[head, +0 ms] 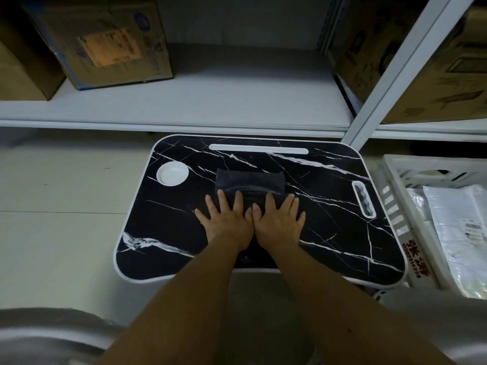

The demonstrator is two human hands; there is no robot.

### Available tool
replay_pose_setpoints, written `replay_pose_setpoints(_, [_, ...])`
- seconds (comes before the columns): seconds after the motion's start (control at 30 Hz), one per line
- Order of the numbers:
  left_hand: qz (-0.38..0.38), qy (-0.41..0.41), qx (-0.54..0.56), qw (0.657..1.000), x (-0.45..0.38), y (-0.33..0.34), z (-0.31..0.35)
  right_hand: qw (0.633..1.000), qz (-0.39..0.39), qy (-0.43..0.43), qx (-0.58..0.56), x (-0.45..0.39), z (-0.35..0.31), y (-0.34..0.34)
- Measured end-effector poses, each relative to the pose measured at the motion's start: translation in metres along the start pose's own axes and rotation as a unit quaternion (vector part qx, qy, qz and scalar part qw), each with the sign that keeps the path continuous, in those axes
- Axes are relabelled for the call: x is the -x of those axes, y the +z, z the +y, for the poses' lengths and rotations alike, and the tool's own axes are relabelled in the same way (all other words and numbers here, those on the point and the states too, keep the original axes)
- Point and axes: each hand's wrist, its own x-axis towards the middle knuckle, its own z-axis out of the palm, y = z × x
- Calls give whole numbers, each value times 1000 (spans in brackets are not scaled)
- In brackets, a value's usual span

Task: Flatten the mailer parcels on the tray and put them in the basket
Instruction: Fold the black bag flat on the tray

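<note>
Nearest the camera, two bare forearms are stretched forward over the near edge of the tray [168, 248], a black, marble-patterned board with a white rim. The left hand [226, 219] and the right hand [276, 219] are laid side by side, thumbs touching, palms down on the near part of a dark mailer parcel [250, 184]. The fingers [238, 200] of both hands are spread wide and flat; nothing is gripped, the parcel is only pressed under them. Just beyond the fingertips the far part of the parcel is seen puffed up, with a curved ridge across it, so the flattening step is judged to be in hand and not yet finished. To the left of the fingers, well apart, a round white cup recess [172, 173] is set into the tray; beyond the parcel a long white slot [258, 148] runs along the far edge. To the right of the fingers, past the tray's rim, the white slatted basket [395, 217] stands, with pale mailer bags [458, 233] already lying in it. Farther off, shelves with cardboard boxes [105, 40] are seen. The next move is judged to call for pressure carried forward over the raised far part until it lies flat, after which the parcel would have to be grasped and carried rightward to the basket.
</note>
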Motion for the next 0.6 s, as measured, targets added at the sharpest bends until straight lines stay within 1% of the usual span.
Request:
replay_pose_setpoints(0.1, [-4,-44,2,999,3,-3,3,999,1,53,-14,7,-4,-2])
replay_pose_setpoints(0.2, [3,-74,27,997,8,0,4,996,52,75,-3,16,-8,-5])
replay_pose_setpoints(0.27, [41,-70,16,997,14,3,4,993,73,87,-25,21,-10,-6])
replay_pose_setpoints(0.33, [100,-47,-13,994,20,4,4,989,66,107,-78,26,-12,-6])
replay_pose_setpoints(0.37, [121,-36,-4,992,23,4,4,986,63,114,-103,29,-12,-7])
replay_pose_setpoints(0.43, [124,-30,58,990,27,4,4,980,58,116,-148,32,-10,-9])
replay_pose_setpoints(0.5, [106,-38,122,986,30,4,6,974,55,113,-187,33,-6,-11])
replay_pose_setpoints(0.6, [90,-42,154,983,37,2,10,974,49,98,-197,34,0,-17])
